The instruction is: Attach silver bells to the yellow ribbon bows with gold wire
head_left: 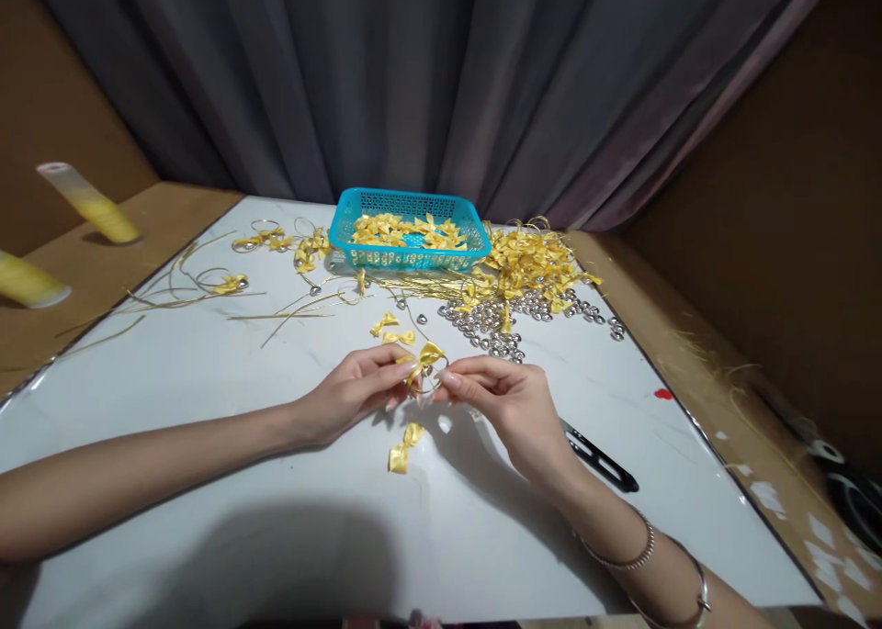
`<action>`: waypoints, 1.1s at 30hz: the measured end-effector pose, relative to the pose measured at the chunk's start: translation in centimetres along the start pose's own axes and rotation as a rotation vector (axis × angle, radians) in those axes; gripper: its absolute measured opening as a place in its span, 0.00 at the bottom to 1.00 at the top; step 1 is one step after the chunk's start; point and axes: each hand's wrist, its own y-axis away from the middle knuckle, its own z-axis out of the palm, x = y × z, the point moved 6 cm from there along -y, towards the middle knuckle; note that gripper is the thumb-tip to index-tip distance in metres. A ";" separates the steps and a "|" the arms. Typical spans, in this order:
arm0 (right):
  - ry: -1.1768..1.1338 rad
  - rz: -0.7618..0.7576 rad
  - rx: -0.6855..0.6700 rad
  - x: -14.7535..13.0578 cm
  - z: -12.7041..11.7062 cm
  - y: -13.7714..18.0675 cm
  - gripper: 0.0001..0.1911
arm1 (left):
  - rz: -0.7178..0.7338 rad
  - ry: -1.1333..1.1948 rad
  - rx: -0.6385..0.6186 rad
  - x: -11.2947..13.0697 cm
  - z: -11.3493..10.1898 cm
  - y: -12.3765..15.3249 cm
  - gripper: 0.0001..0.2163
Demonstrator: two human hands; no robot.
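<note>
My left hand pinches a yellow satin ribbon bow above the white tabletop. A thin gold cord is bent into a loop under this bow. From the other side, my right hand closes thumb and forefinger on the loop's right edge. A small silver bead seems to sit at the bow's middle, partly hidden by my fingers. Just below my hands lies a loose yellow bow, and two more, a bow and another bow, lie just beyond them.
A blue basket holding yellow bows stands at the back. Right of it are a heap of bows and silver beads. Gold cords lie at left, near yellow spools. A black-handled tool rests beside my right wrist.
</note>
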 end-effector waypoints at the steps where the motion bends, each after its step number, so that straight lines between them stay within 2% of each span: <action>1: 0.013 -0.005 0.003 0.0 0.0 0.0 0.06 | -0.001 0.004 -0.004 0.0 0.0 0.0 0.09; 11: 0.070 -0.031 0.041 -0.5 -0.3 0.1 0.05 | -0.007 0.000 -0.001 0.2 0.0 0.0 0.09; 21: 0.099 -0.051 0.022 -0.6 -0.1 0.2 0.05 | -0.008 -0.037 -0.010 0.0 0.0 -0.1 0.10; 33: 0.248 -0.161 -0.009 -1.8 -0.2 0.1 0.07 | -0.045 0.009 -0.051 0.2 0.4 0.2 0.10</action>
